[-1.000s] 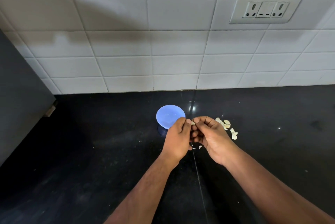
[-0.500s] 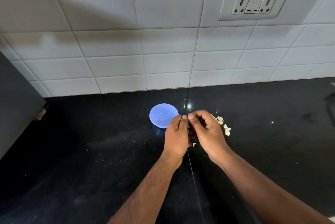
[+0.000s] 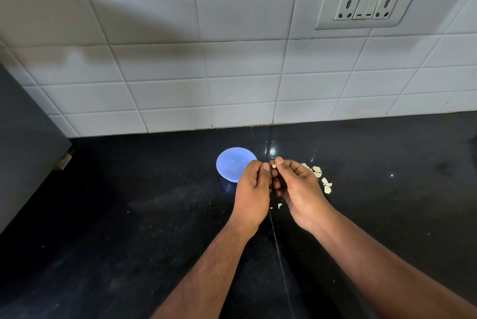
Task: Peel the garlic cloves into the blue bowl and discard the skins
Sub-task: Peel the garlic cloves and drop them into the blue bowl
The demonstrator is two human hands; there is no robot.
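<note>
A small blue bowl (image 3: 232,166) stands on the black countertop (image 3: 129,215) near the tiled wall. Just in front and right of it, my left hand (image 3: 254,189) and my right hand (image 3: 296,189) are held together above the counter, fingers curled. A small pale garlic clove (image 3: 273,165) shows between the two thumb tips; both hands pinch it. Most of the clove is hidden by the fingers. Pale garlic skins (image 3: 318,176) lie scattered on the counter right of my right hand, and a few small bits (image 3: 279,205) lie below the hands.
A white tiled wall (image 3: 232,73) runs behind the counter with a socket plate (image 3: 365,7) at upper right. A dark grey appliance side (image 3: 23,143) stands at the left edge. A seam in the counter (image 3: 280,254) runs toward me between my forearms.
My hands stay together at the clove beside the bowl, with the fingers shifting slightly. The view has drifted, so the bowl and skins sit a little differently in the frame.
</note>
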